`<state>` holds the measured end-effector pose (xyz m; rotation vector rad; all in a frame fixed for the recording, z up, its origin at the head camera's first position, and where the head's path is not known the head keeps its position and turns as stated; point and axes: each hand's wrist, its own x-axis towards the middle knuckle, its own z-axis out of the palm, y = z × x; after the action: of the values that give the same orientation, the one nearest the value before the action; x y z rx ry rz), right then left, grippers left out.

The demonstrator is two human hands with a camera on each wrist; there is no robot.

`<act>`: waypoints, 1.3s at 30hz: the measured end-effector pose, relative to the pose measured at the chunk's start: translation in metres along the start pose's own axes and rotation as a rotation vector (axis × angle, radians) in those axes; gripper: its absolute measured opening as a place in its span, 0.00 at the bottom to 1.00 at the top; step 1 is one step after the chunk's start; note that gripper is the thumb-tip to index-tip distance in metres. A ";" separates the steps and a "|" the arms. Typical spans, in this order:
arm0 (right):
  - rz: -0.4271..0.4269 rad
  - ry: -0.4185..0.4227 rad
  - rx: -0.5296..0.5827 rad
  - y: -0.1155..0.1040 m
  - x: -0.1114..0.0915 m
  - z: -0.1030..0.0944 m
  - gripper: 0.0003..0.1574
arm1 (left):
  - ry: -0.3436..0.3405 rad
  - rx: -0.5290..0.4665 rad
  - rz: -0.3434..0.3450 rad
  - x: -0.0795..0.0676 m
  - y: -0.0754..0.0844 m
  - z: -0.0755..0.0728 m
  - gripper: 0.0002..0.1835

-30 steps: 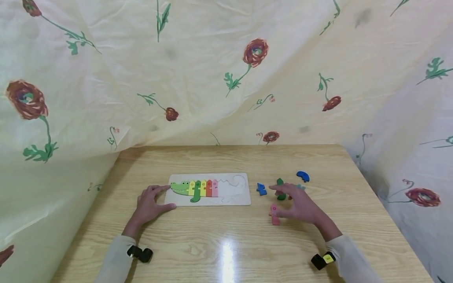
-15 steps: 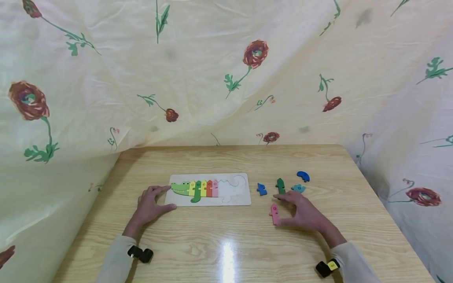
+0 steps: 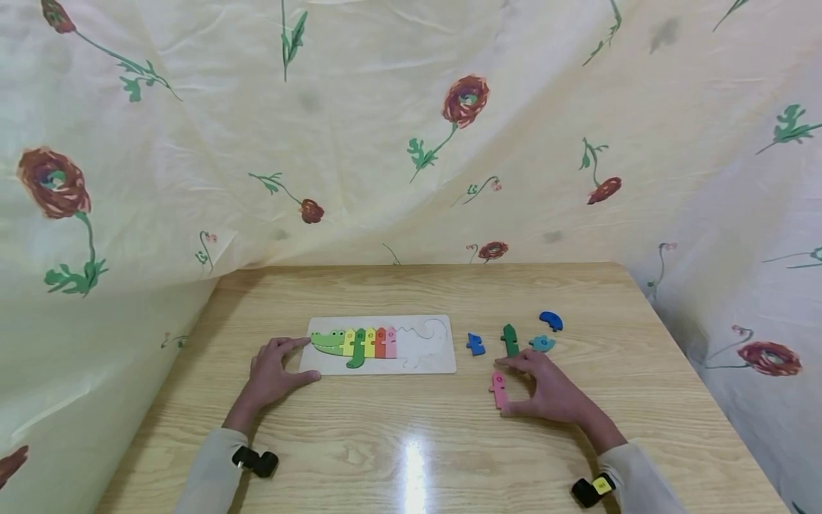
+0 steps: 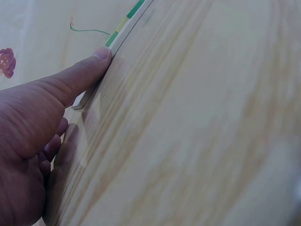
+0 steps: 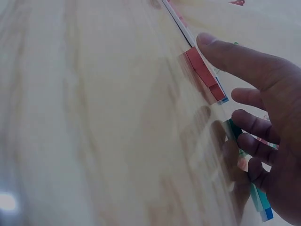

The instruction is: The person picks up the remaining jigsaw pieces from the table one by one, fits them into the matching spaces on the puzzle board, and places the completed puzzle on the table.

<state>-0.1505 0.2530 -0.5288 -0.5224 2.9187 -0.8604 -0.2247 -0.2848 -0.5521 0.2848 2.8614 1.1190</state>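
Right hand point(image 3: 551, 391) pulled back, spread beside pink piece point(image 3: 499, 390)

head view: cannot see lower end of dark green piece point(image 3: 510, 338) behind right hand point(image 3: 548, 389). cannot read mark on pink piece point(image 3: 499, 391), too small; cannot confirm contact with right thumb point(image 3: 521, 408). left wrist view: lose puzzle board point(image 3: 422, 357) past top edge.

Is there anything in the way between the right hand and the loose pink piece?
Nothing visible: the right hand is right beside the loose pink piece, and the dark green piece lies beyond it, not between.
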 end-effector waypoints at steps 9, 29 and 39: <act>0.009 -0.021 -0.007 0.000 -0.002 0.002 0.50 | 0.000 -0.003 -0.006 0.001 -0.002 0.001 0.47; 0.018 -0.005 0.000 -0.003 -0.005 0.002 0.48 | -0.001 0.010 -0.006 0.002 -0.002 0.001 0.47; 0.003 0.016 0.012 -0.002 -0.006 -0.001 0.47 | -0.001 0.009 -0.013 0.002 -0.002 0.001 0.47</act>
<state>-0.1448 0.2539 -0.5271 -0.5133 2.9262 -0.8847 -0.2271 -0.2851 -0.5543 0.2665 2.8640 1.1039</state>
